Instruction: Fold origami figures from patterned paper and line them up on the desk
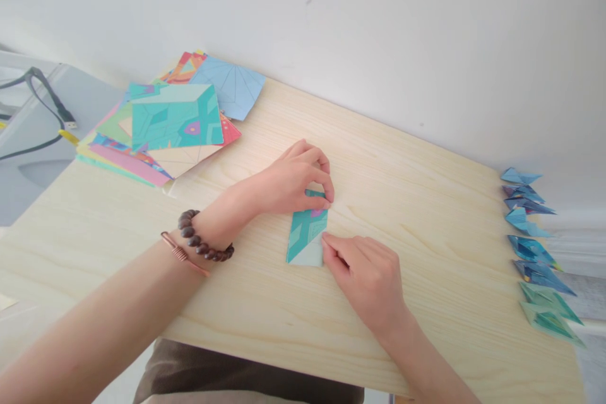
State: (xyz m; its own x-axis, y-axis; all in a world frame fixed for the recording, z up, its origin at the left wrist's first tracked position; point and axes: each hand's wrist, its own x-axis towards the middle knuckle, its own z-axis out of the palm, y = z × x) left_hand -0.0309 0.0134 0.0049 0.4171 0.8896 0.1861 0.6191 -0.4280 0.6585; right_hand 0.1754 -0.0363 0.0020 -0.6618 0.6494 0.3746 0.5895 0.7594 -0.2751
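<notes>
A teal sheet of origami paper (303,235), folded into a narrow rectangle, lies on the wooden table in front of me. Its lower right corner shows a pale triangle. My left hand (296,178) closes on the paper's upper end, thumb and index finger meeting at the right edge, and hides part of it. Lower down, the fingertips of my right hand (372,274) are pinched against the same right edge, the other fingers curled in. A beaded bracelet (203,247) and a copper-coloured bangle (178,251) circle my left wrist.
Loose patterned paper sheets (175,120) are piled at the table's back left, against the white wall (355,25). Several folded paper pieces (533,249), blue and green, stand in a row along the right edge. A black USB cable (52,98) lies on a grey surface left of the table.
</notes>
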